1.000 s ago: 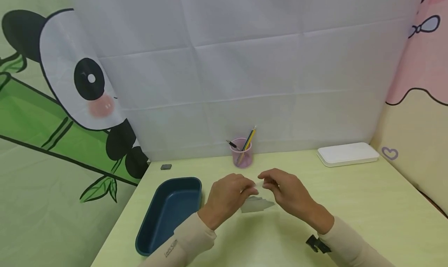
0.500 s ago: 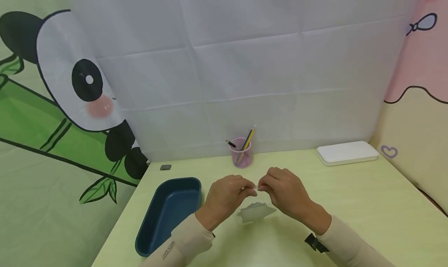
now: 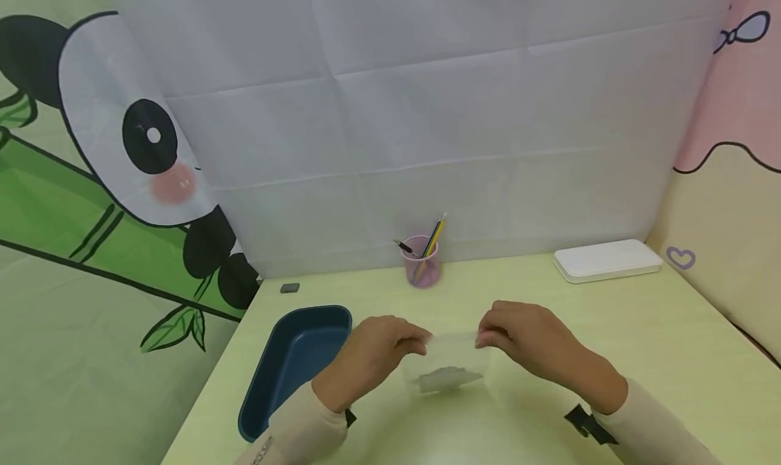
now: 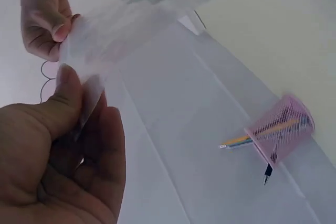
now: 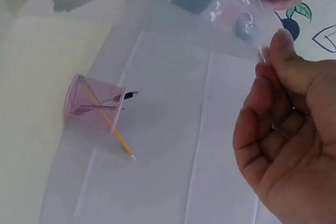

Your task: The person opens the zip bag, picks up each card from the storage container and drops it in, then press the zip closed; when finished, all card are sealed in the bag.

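Observation:
A clear plastic bag hangs between my two hands over the table. Inside its lower part lies a flat grey-green piece with a jagged edge, its kind not clear. My left hand pinches the upper left corner between thumb and fingers. At the upper right corner, my right hand pinches the bag the same way. The left wrist view has the see-through film stretched across to the other hand. Light glints on the bag in the right wrist view.
A blue tray stands beside my left forearm. Behind the bag is a pink mesh pen cup with pencils and a pen. A white flat case lies at the back right, and a small grey block at the back left.
My hands came together at the bag's top edge, then spread apart, the right one moving right and the left one left. The bag is now drawn wide between them.

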Demonstrator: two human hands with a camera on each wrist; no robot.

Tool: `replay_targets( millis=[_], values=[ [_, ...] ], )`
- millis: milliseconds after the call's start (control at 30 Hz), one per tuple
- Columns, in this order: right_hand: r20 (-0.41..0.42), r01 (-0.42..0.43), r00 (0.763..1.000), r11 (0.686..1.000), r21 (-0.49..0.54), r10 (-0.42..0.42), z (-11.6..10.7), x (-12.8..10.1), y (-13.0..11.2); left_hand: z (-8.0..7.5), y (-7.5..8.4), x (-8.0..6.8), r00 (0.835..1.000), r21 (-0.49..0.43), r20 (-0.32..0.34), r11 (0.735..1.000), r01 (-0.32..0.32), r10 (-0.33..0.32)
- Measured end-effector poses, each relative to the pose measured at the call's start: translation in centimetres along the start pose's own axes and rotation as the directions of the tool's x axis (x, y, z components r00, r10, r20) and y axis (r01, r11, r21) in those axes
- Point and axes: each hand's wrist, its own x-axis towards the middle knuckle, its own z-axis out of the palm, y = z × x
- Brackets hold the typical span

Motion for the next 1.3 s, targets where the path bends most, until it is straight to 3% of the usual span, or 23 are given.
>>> replay_targets(
  millis=[133, 267, 367, 500, 600, 700, 833, 933, 1067, 1100, 1167, 1300],
  values=[
    [0.137, 0.006, 0.990, 0.991, 0.136, -0.024, -1.5, -1.1, -0.9, -0.9, 1.0, -1.8, 0.994, -0.152, 0.104, 0.988, 0.036, -0.020],
    [0.221, 0.044, 0.970, 0.966, 0.254, -0.103, -2.7, -1.4, -1.8, -1.4, 2.2, -3.0, 0.985, -0.307, 0.171, 0.948, 0.085, -0.033],
    [0.322, -0.010, 0.941, 0.944, 0.331, -0.103, -3.1, -1.1, -1.9, -1.2, 2.5, -2.9, 0.979, -0.304, 0.199, 0.947, 0.104, -0.044],
    [0.444, -0.146, 0.896, 0.955, 0.257, 0.017, -2.0, -0.5, -0.7, 0.8, 1.8, -1.6, 0.979, -0.101, 0.193, 0.991, 0.092, -0.071],
    [0.460, -0.239, 0.875, 0.961, 0.143, 0.149, -0.2, -0.4, 1.1, 3.0, 0.8, -0.6, 0.978, 0.089, 0.178, 0.992, 0.092, -0.107],
    [0.425, -0.287, 0.873, 0.956, 0.053, 0.238, 2.2, -0.5, 3.3, 5.1, 0.0, 0.4, 0.970, 0.291, 0.200, 0.954, 0.074, -0.137],
    [0.393, -0.329, 0.863, 0.943, -0.037, 0.317, 5.3, -1.1, 5.6, 7.7, -0.3, 1.1, 0.952, 0.477, 0.271, 0.879, -0.002, -0.145],
    [0.369, -0.305, 0.864, 0.939, -0.159, 0.343, 6.9, -1.8, 6.2, 9.4, -0.3, 1.1, 0.929, 0.540, 0.331, 0.841, -0.041, -0.167],
    [0.362, -0.215, 0.877, 0.932, -0.292, 0.315, 7.2, -3.0, 5.2, 10.8, -0.5, 1.4, 0.877, 0.569, 0.414, 0.821, -0.041, -0.244],
    [0.392, -0.197, 0.869, 0.937, -0.288, 0.303, 7.1, -3.2, 4.7, 10.9, -0.6, 1.6, 0.868, 0.575, 0.424, 0.818, -0.038, -0.258],
    [0.490, -0.199, 0.822, 0.952, -0.232, 0.291, 6.8, -3.5, 3.9, 11.1, -1.0, 2.1, 0.859, 0.584, 0.431, 0.811, -0.033, -0.275],
    [0.667, -0.240, 0.683, 0.954, -0.178, 0.296, 6.9, -3.5, 3.8, 11.0, -1.9, 3.4, 0.862, 0.595, 0.423, 0.803, -0.032, -0.279]
  ],
)
